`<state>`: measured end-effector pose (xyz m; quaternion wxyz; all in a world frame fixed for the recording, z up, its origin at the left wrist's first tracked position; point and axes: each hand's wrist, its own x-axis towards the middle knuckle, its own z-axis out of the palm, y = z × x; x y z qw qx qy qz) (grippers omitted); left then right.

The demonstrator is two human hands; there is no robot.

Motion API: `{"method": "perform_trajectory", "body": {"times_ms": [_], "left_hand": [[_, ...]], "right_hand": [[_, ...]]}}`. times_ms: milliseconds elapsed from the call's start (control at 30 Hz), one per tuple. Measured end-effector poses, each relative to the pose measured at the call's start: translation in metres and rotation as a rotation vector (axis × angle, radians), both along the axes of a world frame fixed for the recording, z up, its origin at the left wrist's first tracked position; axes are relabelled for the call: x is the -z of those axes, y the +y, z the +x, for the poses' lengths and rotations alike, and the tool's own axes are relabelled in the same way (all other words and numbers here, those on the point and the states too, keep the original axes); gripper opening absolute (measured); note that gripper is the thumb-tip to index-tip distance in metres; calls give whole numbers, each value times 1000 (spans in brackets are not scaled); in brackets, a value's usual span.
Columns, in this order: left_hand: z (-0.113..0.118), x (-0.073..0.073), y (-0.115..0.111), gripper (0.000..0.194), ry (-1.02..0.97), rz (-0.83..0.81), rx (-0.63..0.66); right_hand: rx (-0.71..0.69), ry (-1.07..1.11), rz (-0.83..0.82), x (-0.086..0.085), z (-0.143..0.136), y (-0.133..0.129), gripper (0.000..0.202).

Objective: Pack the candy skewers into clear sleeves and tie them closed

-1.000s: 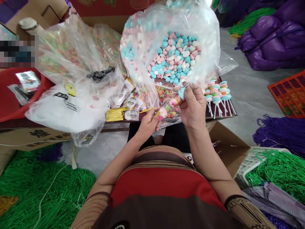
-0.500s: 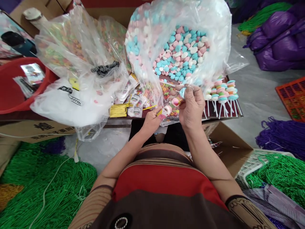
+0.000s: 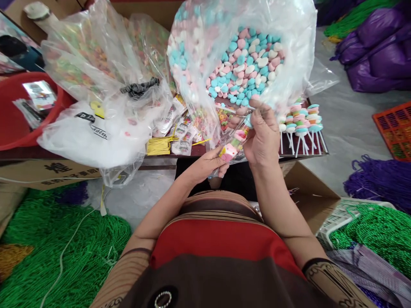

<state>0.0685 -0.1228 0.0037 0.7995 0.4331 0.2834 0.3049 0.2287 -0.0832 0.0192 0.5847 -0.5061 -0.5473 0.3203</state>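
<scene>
Between my hands, near the table's front edge, is a small clear bag of candy (image 3: 238,139), tilted up to the right, with pink, green and blue pieces inside. My left hand (image 3: 208,166) is closed on its lower end, beside a pink and yellow print. At its upper end the fingers of my right hand (image 3: 262,134) are pinched together. Beyond lies a large open plastic bag of pink, white and blue candies (image 3: 247,64). Right of my right hand stand candy skewers on white sticks (image 3: 302,119). Yellow twist ties (image 3: 159,146) and small printed packets (image 3: 183,136) lie to the left.
A white plastic bag (image 3: 96,141) overhangs the table's front edge. Bags of ring candy (image 3: 86,55) and a red basin (image 3: 58,102) stand at the left. Below right are an open cardboard box (image 3: 316,192) and a white crate (image 3: 324,235); green cord (image 3: 80,248) covers the floor at left.
The candy bag's lower end and my left hand have come slightly nearer my body. My right hand has shifted slightly right, and more of the bag's filling now shows.
</scene>
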Motion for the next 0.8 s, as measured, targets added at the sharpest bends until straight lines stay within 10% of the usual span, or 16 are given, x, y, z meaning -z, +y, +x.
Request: {"method": "perform_trajectory", "body": {"times_ms": [500, 800], "left_hand": [[12, 6, 0, 8, 386, 365, -309], [4, 7, 6, 23, 480, 582, -405]], "right_hand": [[74, 74, -29, -4, -24, -15, 51], [16, -43, -8, -1, -28, -23, 68]]}}
